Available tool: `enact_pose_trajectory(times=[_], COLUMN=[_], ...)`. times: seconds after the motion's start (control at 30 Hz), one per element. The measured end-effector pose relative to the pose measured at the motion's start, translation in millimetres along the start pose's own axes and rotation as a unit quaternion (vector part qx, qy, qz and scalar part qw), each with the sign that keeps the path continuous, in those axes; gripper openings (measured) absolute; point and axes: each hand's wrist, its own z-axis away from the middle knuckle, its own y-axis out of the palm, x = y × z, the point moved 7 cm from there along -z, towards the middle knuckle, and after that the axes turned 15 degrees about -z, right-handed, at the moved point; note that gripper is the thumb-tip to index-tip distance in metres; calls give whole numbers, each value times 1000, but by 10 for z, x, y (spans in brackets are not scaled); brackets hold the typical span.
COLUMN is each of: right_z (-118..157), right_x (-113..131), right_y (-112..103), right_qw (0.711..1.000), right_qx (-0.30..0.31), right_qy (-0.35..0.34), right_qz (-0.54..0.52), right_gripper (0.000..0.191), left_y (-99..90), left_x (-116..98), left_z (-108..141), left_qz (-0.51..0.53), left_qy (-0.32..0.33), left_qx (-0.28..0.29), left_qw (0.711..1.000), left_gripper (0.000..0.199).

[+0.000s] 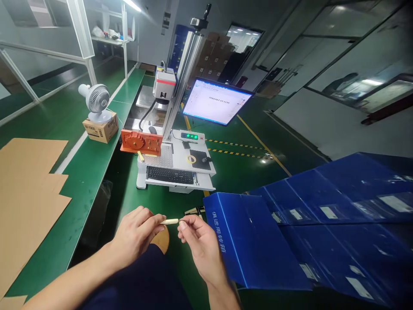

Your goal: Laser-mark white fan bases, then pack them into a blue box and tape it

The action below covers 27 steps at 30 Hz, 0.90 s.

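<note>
A short, slim cream-coloured stick [171,221] lies level between my hands, above the green floor. My left hand [138,232] is closed round its left end, so that part is hidden. At the other end, my right hand [200,243] pinches the tip between thumb and forefinger. What the stick exactly is cannot be made out. Beneath my left hand, the round wooden stool top [162,241] shows beside my dark clothing.
Ahead stands a white machine bench with a keyboard [170,175], monitor [217,102] and orange fixture [141,142]. Blue bins [258,241] line the right. On the left, a green bench [82,183] carries cardboard sheets [29,193] and a small fan [97,100] on a box [102,128].
</note>
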Motion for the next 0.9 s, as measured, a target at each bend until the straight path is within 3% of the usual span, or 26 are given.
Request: enact_pose_trajectory(times=[0.3, 0.4, 0.53, 0.63, 0.77, 0.83, 0.9], right_z=[-32, -48, -60, -116, -278, -288, -166], right_x=[-170, -204, -211, -328, -896, -1360, -1808], right_y=[-18, -49, -144, -329, -746, -1008, -1273], right_qw=[1000, 999, 998, 998, 995, 984, 952], right_qx=[15, 17, -2, -32, -75, -119, -185], right_qy=[26, 28, 33, 39, 52, 105, 196], right_qz=[-1, 33, 57, 34, 48, 85, 143], right_gripper=[49, 53, 55, 50, 46, 41, 36], left_y=[86, 125, 219, 280, 325, 391, 557], left_x=[33, 126, 312, 360, 346, 369, 440], left_z=[63, 100, 198, 271, 272, 241, 265], left_qz=[35, 97, 197, 228, 237, 240, 244], left_qy=[-45, -111, -232, -268, -278, -278, -270], left_qx=[30, 55, 107, 139, 163, 169, 182], left_qw=[998, 988, 947, 926, 917, 915, 914], left_gripper=[17, 17, 24, 30, 34, 34, 36])
